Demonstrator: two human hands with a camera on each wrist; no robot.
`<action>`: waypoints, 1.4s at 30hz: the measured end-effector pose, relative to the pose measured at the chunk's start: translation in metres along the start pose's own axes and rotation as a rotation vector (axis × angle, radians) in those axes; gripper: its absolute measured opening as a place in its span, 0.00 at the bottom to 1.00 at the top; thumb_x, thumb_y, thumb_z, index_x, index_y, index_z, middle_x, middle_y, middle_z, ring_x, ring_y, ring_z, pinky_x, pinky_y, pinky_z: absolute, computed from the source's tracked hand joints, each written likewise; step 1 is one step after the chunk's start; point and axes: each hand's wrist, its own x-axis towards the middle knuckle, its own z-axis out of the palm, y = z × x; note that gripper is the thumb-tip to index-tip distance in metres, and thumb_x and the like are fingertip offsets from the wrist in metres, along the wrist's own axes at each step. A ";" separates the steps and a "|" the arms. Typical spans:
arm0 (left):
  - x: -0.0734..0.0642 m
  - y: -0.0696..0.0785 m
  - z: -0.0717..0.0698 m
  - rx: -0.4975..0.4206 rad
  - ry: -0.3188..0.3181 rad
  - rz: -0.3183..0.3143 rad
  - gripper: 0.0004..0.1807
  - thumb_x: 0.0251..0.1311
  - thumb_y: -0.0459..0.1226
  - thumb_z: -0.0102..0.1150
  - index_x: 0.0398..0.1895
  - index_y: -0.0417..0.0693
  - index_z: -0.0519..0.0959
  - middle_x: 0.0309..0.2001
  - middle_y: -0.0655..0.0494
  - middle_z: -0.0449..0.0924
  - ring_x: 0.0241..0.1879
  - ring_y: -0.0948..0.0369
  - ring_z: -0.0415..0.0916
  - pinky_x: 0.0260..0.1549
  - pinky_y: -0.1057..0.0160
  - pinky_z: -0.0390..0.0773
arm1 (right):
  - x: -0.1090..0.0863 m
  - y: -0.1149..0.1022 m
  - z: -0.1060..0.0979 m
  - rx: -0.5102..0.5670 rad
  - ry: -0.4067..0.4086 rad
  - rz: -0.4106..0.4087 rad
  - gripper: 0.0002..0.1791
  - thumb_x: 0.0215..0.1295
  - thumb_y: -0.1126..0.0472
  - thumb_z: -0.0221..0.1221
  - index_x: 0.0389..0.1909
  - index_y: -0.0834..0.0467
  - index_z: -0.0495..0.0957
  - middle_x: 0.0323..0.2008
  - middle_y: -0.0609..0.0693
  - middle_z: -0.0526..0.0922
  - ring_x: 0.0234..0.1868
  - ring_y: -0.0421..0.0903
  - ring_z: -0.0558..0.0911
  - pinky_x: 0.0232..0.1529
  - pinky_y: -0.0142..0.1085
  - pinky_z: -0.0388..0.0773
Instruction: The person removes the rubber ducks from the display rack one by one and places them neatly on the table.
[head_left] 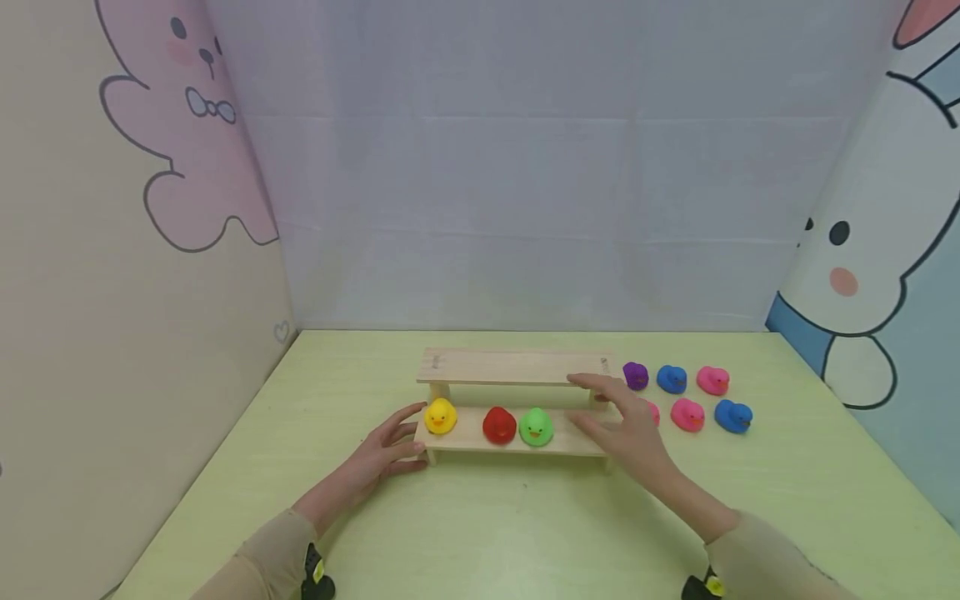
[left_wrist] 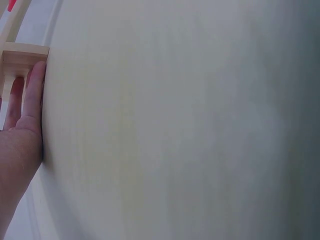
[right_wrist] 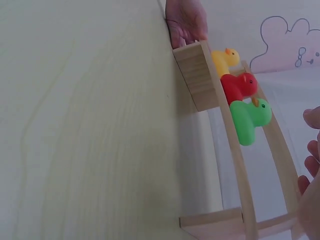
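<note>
The left hand (head_left: pixel 386 450), fingers straight, touches the wooden shelf (head_left: pixel 502 367) at its 9 o'clock end. The right hand (head_left: pixel 630 429), fingers parted and gripping nothing, is at the 3 o'clock end. Along the lower step, from 9 toward 3 o'clock, sit 1 yellow duck (head_left: pixel 440 417), 1 red duck (head_left: pixel 499 426) and 1 green duck (head_left: pixel 536 427). 6 more ducks (head_left: pixel 687 415), 1 partly hidden, stand on the table (head_left: pixel 480 533) around the right hand's 2 o'clock.

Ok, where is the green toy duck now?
In the head view, the green toy duck sits on the light wooden stand's lower shelf, right of the red toy duck and left of the person's right hand.
</note>
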 end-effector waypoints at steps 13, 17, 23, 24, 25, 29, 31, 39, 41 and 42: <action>0.000 0.001 0.001 0.005 0.002 -0.001 0.36 0.56 0.41 0.59 0.66 0.68 0.55 0.62 0.47 0.61 0.54 0.51 0.71 0.47 0.54 0.76 | -0.012 0.006 0.045 0.041 -0.070 0.018 0.23 0.50 0.58 0.67 0.49 0.51 0.76 0.46 0.42 0.77 0.48 0.41 0.72 0.44 0.39 0.76; 0.000 0.002 0.002 0.006 -0.006 0.008 0.36 0.57 0.40 0.59 0.66 0.67 0.55 0.62 0.46 0.60 0.54 0.51 0.71 0.47 0.53 0.75 | -0.014 0.003 0.049 0.045 -0.081 0.073 0.21 0.50 0.57 0.67 0.47 0.49 0.77 0.44 0.38 0.77 0.46 0.43 0.73 0.43 0.39 0.76; 0.001 0.002 0.002 0.012 0.001 0.007 0.36 0.57 0.40 0.59 0.67 0.65 0.54 0.62 0.45 0.60 0.53 0.51 0.71 0.47 0.53 0.75 | -0.014 -0.001 0.050 0.004 -0.085 0.084 0.22 0.48 0.54 0.68 0.47 0.48 0.77 0.44 0.34 0.76 0.47 0.40 0.73 0.44 0.38 0.76; 0.001 0.002 0.001 0.010 0.004 0.005 0.36 0.57 0.39 0.59 0.67 0.65 0.54 0.62 0.45 0.60 0.53 0.51 0.71 0.47 0.53 0.76 | -0.014 -0.001 0.051 -0.010 -0.081 0.078 0.22 0.48 0.54 0.68 0.47 0.48 0.77 0.44 0.34 0.76 0.47 0.39 0.73 0.44 0.38 0.76; 0.001 0.002 0.001 0.007 0.006 0.004 0.37 0.57 0.39 0.59 0.67 0.64 0.54 0.62 0.45 0.60 0.53 0.51 0.71 0.47 0.53 0.76 | -0.014 -0.001 0.051 -0.022 -0.078 0.075 0.23 0.48 0.54 0.68 0.47 0.47 0.77 0.44 0.34 0.76 0.47 0.38 0.72 0.45 0.38 0.75; 0.001 0.002 0.001 -0.007 0.010 -0.009 0.37 0.56 0.38 0.59 0.68 0.63 0.53 0.63 0.44 0.59 0.53 0.51 0.71 0.47 0.53 0.75 | -0.014 -0.001 0.052 -0.054 -0.076 0.074 0.22 0.47 0.54 0.68 0.47 0.46 0.77 0.43 0.34 0.77 0.47 0.37 0.72 0.47 0.38 0.74; 0.000 0.002 0.001 -0.009 0.008 -0.013 0.38 0.56 0.38 0.59 0.68 0.62 0.53 0.64 0.43 0.58 0.53 0.50 0.71 0.47 0.52 0.75 | -0.014 -0.001 0.052 -0.066 -0.089 0.078 0.22 0.48 0.53 0.68 0.47 0.46 0.77 0.44 0.34 0.77 0.47 0.37 0.72 0.48 0.37 0.74; 0.002 0.000 0.000 -0.006 0.016 -0.004 0.37 0.57 0.38 0.59 0.67 0.64 0.54 0.63 0.45 0.60 0.53 0.50 0.71 0.47 0.53 0.76 | -0.013 -0.006 0.042 -0.045 -0.161 0.094 0.21 0.48 0.56 0.68 0.46 0.45 0.78 0.42 0.33 0.77 0.45 0.37 0.74 0.47 0.39 0.77; 0.002 -0.001 0.000 -0.002 0.017 0.003 0.36 0.57 0.38 0.59 0.67 0.64 0.55 0.62 0.45 0.61 0.53 0.50 0.71 0.47 0.53 0.76 | -0.013 -0.006 0.038 -0.039 -0.185 0.104 0.20 0.48 0.57 0.68 0.45 0.44 0.78 0.41 0.32 0.77 0.45 0.37 0.75 0.46 0.39 0.77; 0.002 -0.001 0.000 0.000 0.016 0.006 0.37 0.56 0.39 0.59 0.67 0.64 0.55 0.62 0.45 0.61 0.53 0.50 0.71 0.47 0.53 0.76 | -0.013 -0.006 0.036 -0.039 -0.197 0.111 0.20 0.48 0.56 0.68 0.46 0.44 0.78 0.41 0.32 0.77 0.44 0.38 0.75 0.45 0.38 0.77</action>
